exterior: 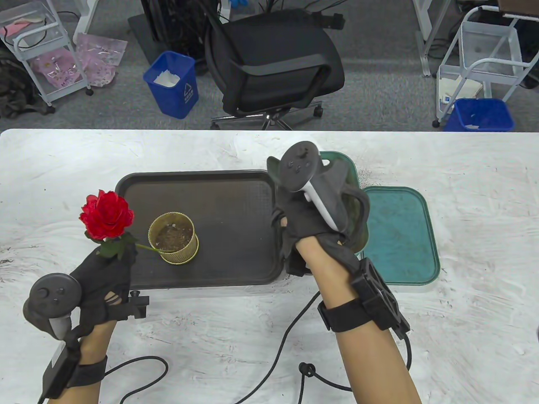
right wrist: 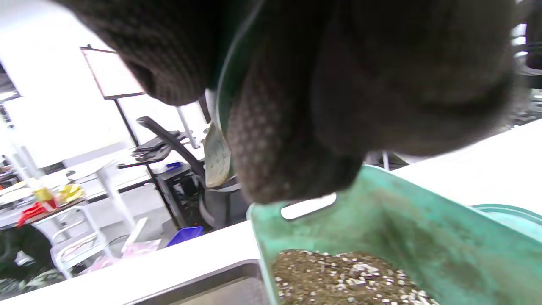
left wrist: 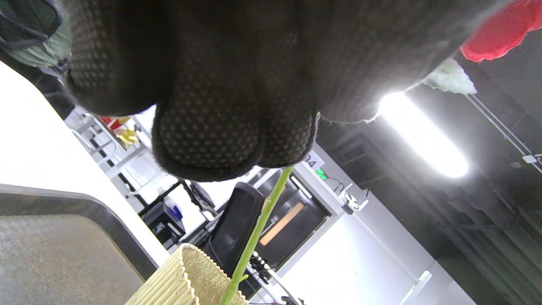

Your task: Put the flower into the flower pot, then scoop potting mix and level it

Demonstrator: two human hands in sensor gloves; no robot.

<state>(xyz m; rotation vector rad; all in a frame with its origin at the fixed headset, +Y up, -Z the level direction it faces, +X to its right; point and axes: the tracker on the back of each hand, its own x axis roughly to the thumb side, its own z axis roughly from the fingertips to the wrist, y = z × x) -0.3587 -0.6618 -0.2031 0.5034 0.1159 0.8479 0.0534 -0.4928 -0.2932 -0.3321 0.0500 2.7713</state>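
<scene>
Cables (exterior: pixel 290 336) are trailing across the white table (exterior: pixel 463 168) at the near edge, running from the wrist straps. L hand (exterior: pixel 103 286) is sitting just off the near-left corner of the dark tray (exterior: pixel 236 202), fingers curled round the lower stem of the flower (exterior: pixel 107 214); the red bloom is sticking up & left of the hand, while the green stem is slanting right, its end reaching into the flower pot (exterior: pixel 173 237) over the near-left rim. In the left wrist view the stem (left wrist: pixel 258 228) is coming out from under the gloved fingertips (left wrist: pixel 220 140) & dropping just inside the ribbed pot wall (left wrist: pixel 169 279). The pot is standing upright on the tray's left half, w/ brown mix already showing inside.

R hand (exterior: pixel 320 214) is hovering at the tray's right edge, above a green bin (right wrist: pixel 381 228) that is holding the potting mix (right wrist: pixel 347 275). Its fingers are curled round something thin & green-edged in the right wrist view, but can't tell what it is, so the grip itself is unclear. Bin is standing just right of the tray; a flat green lid or tray (exterior: pixel 400 235) is lying right beside the bin.

Beyond the table: black office chair (exterior: pixel 273 63), blue waste bin (exterior: pixel 172 84), white wire carts on both sides.
</scene>
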